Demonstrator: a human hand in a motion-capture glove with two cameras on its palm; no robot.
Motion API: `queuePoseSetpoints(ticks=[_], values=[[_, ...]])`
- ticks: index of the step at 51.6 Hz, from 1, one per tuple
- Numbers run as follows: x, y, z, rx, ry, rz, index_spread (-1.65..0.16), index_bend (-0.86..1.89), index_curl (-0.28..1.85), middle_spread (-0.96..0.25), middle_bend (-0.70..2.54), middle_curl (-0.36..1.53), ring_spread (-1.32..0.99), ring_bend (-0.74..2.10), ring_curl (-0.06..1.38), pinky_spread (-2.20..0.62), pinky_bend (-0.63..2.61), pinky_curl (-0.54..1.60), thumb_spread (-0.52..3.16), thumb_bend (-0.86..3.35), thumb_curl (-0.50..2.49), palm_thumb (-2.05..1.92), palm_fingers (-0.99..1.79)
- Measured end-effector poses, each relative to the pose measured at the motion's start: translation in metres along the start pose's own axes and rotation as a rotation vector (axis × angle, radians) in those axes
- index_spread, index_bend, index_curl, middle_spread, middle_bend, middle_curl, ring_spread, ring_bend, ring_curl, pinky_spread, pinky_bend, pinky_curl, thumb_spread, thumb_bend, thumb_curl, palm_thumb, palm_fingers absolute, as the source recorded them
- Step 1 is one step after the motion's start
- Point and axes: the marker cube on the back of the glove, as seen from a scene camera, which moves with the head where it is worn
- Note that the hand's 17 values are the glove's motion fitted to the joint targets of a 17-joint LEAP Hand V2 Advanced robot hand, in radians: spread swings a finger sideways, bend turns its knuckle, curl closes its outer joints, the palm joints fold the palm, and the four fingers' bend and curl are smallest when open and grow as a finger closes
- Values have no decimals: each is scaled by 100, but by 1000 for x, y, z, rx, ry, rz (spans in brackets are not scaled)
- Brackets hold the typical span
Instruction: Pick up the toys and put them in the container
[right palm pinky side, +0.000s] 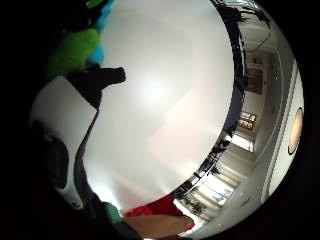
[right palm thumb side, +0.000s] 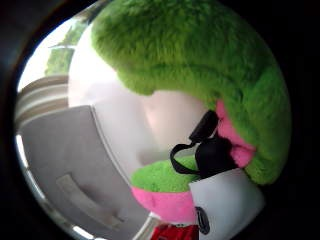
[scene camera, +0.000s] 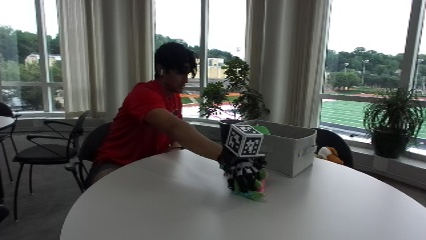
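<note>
Fingers of the gloved right hand (scene camera: 244, 172) grasp a fuzzy green-and-pink plush toy (right palm thumb side: 210, 65) on the round white worktop (scene camera: 166, 200), near the grey fabric container (scene camera: 287, 146).

Round white table (scene camera: 166, 205): broad bare surface on the near side and to both sides of the gloved right hand (scene camera: 243, 175). Obstacles: grey container (scene camera: 283, 147) standing just behind the hand, open-topped; green plush toy (scene camera: 253, 192) under the hand, resting on the tabletop.
</note>
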Motion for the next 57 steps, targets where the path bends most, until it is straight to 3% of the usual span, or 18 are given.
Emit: queuePoseSetpoints(ticks=[6,9,10,16,27,38,57], values=[[6,4,-3,89,85,-29,-40,55,38,-14,31,13,-28,77,43,-33,127,31,122,22,50,53,71],[11,7,-6,121,94,-44,-40,59,42,-21,35,15,-35,77,44,-37,123,32,114,22,54,57,76],[12,9,-8,129,88,-49,-40,63,44,-23,44,17,-37,82,46,-38,121,31,109,23,56,61,93],[19,18,-15,159,49,-70,-39,71,52,-32,60,24,-44,88,49,-41,111,32,91,23,65,66,112],[22,43,-57,233,0,-118,-39,78,69,-37,89,38,-46,101,55,-44,105,35,68,20,76,66,119],[4,85,-154,413,23,-196,-39,79,83,-36,100,45,-45,108,57,-45,106,39,53,18,86,64,117],[-110,186,-272,558,-44,-356,-38,76,104,-34,104,51,-43,113,56,-45,107,43,35,17,101,61,114]])
